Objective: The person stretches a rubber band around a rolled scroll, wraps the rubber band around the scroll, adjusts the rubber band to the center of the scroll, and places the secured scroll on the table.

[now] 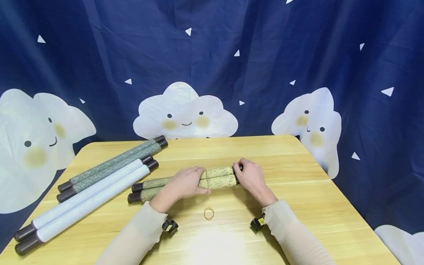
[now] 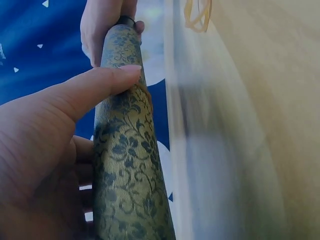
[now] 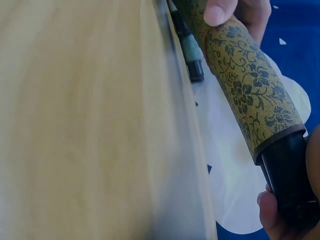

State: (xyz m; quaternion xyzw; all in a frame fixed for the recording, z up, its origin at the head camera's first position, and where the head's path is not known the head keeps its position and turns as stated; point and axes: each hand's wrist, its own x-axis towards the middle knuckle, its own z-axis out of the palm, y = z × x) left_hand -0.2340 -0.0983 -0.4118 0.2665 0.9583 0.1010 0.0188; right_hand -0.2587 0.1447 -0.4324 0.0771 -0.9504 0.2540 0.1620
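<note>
Two rolled scrolls (image 1: 220,181) in gold brocade with a dark floral pattern lie side by side, dark knobs at both ends. A thin rubber band (image 1: 207,179) goes round the pair near my left hand (image 1: 185,183). That hand grips the scrolls around their middle; in the left wrist view its thumb (image 2: 102,86) presses on the brocade beside the band. My right hand (image 1: 250,177) holds the dark knobs at the right end, largely covering them. In the right wrist view a black knob (image 3: 287,175) shows between its fingers. A loose rubber band (image 1: 213,214) lies on the table in front.
To the left, a pair of green scrolls (image 1: 116,162) and a pair of white scrolls (image 1: 89,197) lie slanted on the wooden table (image 1: 298,228). Behind the table's far edge hangs a blue curtain (image 1: 212,62) with cloud prints.
</note>
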